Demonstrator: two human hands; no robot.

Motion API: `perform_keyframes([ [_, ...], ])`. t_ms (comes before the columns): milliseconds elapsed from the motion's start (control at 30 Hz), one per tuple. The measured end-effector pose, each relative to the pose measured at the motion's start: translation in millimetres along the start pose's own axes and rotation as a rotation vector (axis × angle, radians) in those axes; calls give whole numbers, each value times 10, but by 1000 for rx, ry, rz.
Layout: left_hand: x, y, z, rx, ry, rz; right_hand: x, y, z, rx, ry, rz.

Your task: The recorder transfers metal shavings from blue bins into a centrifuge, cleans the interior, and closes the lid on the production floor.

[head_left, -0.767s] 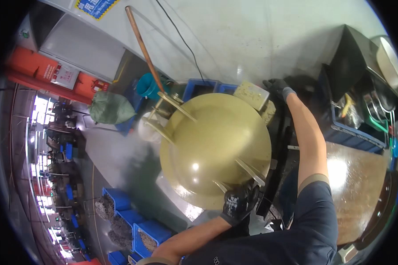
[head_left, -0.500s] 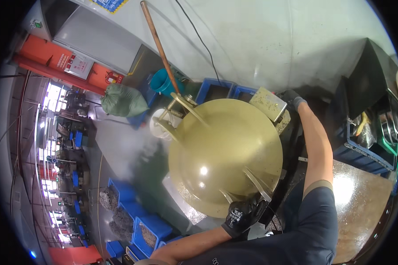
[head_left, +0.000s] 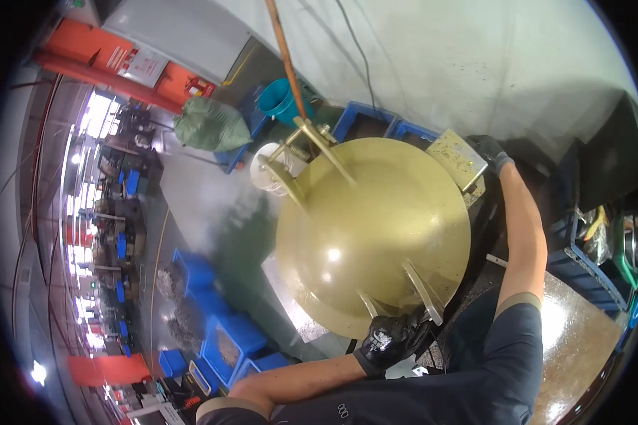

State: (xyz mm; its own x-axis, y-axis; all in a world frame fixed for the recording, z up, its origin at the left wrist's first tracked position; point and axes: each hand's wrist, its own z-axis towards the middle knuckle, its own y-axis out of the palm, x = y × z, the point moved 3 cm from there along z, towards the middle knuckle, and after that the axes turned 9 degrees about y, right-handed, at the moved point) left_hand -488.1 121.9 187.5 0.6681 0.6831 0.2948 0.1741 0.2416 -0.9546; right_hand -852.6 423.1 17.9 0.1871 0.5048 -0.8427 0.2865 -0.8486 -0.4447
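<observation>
A large brass-coloured metal dome with welded ribs fills the middle of the view. My left hand, in a black glove, grips a rib at the dome's near rim. My right hand, also gloved in black, reaches across to the dome's far right edge, beside a flat brass plate; whether it grips anything there is hard to make out. A wooden pole rises from a bracket at the dome's far left.
Blue bins with metal parts stand on the floor at lower left. A green sack and a teal bucket sit by the grey wall. A shiny brown tabletop lies to the right, with a blue crate beside it.
The dome has shifted right and lower in the view as my head moved. My left hand stays on the near rim, and my right hand stays at the far edge.
</observation>
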Motion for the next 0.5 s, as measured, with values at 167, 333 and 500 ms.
perform_keyframes([
  [167,22,-113,32,42,-16,0,106,83,94,9,14,115],
  [333,-9,-124,23,26,-75,-43,80,208,274,-48,81,201],
  [500,4,-140,62,70,-51,-39,387,20,184,105,166,434],
])
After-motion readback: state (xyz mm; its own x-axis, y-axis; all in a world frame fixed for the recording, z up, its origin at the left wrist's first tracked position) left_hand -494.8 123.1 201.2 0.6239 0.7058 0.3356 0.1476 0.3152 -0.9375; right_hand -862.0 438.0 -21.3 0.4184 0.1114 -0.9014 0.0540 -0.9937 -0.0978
